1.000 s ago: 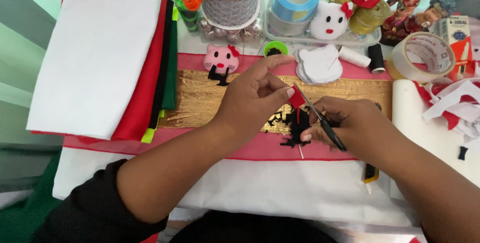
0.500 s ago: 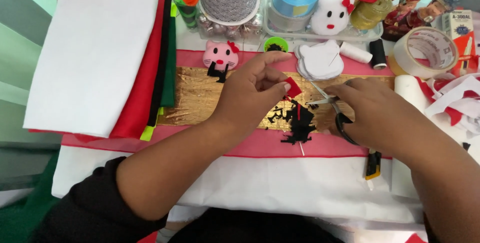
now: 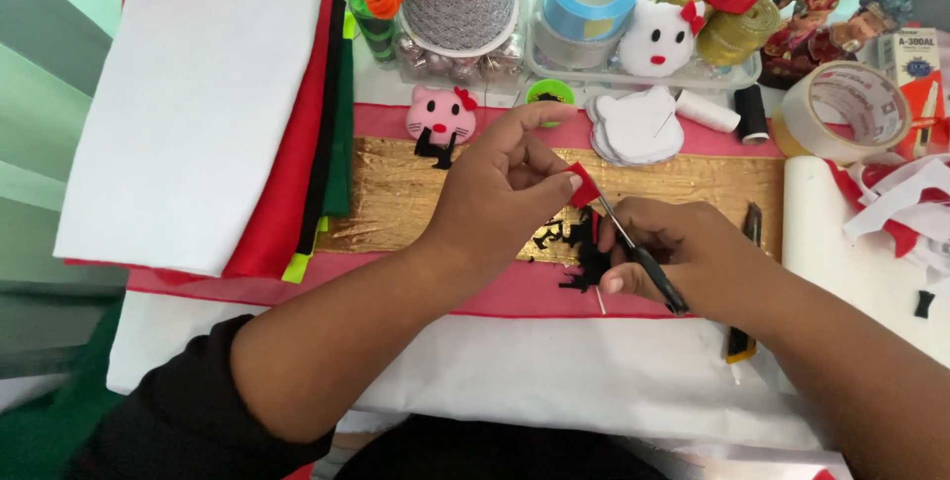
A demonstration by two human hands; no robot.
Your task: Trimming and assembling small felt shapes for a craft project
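Nearest, the right hand [image 3: 683, 257] is gripping small scissors [image 3: 633, 247], blades angling up-left over black scraps [image 3: 579, 242] on the gold strip [image 3: 416, 193]. Just beyond, the left hand [image 3: 500, 188] is pinching a tiny red piece [image 3: 582, 186] between thumb and forefinger, right at the blade tips. The piece is so small that the blades could be nicking a fingertip, or the piece could be slipping from the pinch and dropping among the scraps. Compared with half a second ago, the right hand is sitting lower, the scissors showing more plainly. Farther off, white cutouts [image 3: 633, 129] are lying untouched.
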